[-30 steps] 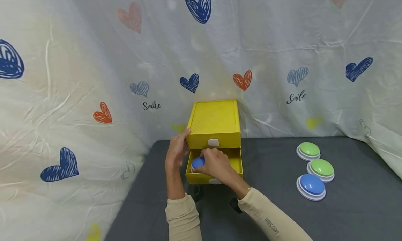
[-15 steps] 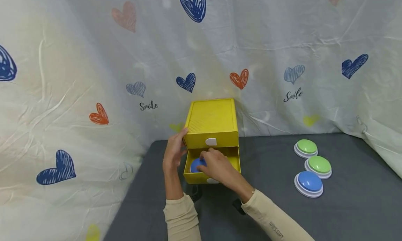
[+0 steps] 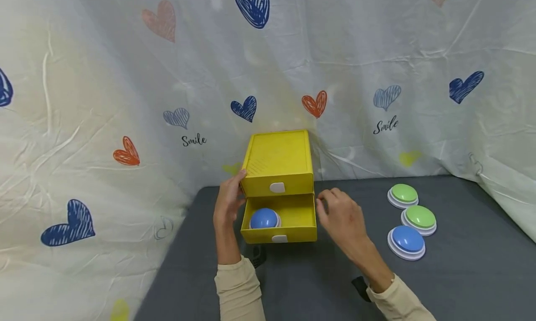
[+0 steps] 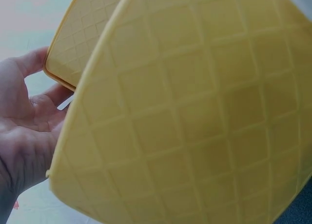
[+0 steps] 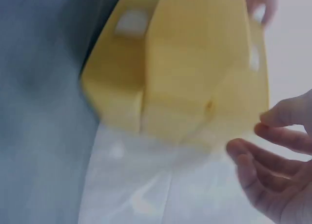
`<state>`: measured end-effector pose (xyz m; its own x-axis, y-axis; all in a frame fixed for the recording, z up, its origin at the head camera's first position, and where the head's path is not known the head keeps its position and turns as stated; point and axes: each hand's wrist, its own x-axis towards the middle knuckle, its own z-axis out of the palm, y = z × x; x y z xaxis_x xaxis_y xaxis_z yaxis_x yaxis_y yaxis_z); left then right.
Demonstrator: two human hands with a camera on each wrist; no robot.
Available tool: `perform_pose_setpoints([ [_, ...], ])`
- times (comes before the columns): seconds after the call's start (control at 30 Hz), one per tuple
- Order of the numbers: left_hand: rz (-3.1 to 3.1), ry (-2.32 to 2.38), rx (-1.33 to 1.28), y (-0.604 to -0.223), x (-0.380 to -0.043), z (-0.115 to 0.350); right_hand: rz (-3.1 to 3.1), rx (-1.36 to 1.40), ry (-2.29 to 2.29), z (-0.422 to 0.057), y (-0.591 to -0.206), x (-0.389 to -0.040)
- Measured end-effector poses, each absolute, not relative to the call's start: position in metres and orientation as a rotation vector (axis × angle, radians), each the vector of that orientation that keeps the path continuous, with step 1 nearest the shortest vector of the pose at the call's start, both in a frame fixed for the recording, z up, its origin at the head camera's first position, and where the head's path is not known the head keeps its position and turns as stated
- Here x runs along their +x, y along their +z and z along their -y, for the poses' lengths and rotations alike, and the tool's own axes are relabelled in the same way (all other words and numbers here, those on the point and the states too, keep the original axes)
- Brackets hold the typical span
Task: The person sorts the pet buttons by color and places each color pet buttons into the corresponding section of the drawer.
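Note:
A yellow two-drawer box [image 3: 278, 156] stands at the back of the table. Its lower drawer [image 3: 293, 236] is pulled out, and the upper one is closed. Inside the lower drawer, on its left side, lies a blue push button [image 3: 264, 218] with a white base. My left hand [image 3: 227, 202] rests against the box's left side, one fingertip at the upper front corner. Just right of the pulled-out drawer is my right hand [image 3: 343, 218], fingers loosely bent with nothing between them. In the right wrist view its fingertips [image 5: 237, 148] overlap the yellow box's edge.
To the right on the dark table [image 3: 318, 284] lie another blue push button [image 3: 407, 240] and two green push buttons [image 3: 420, 216], set close together. A white curtain [image 3: 351, 46] printed with hearts hangs behind the box.
My right hand has let go of the blue push button in the lower drawer and moved out to the drawer's right. My left hand has stayed against the box.

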<state>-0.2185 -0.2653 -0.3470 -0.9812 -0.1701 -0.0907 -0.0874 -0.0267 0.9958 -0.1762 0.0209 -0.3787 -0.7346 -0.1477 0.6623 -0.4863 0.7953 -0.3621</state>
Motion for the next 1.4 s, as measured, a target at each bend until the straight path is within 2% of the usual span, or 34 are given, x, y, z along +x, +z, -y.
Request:
perform_pose_setpoints([
  [0.3, 2.173, -2.148, 0.306, -0.344, -0.217, 0.268, 2.936, 0.208, 0.609, -0.127, -0.388, -0.19],
  [0.5, 2.169, -2.144, 0.313, -0.343, -0.22, 0.266, 3.254, 0.028, 0.647, -0.166, -0.398, -0.192],
  [1.4, 2.177, -2.117, 0.338, -0.348, -0.218, 0.261, 3.267, -0.028, 0.659, -0.175, -0.429, -0.185],
])
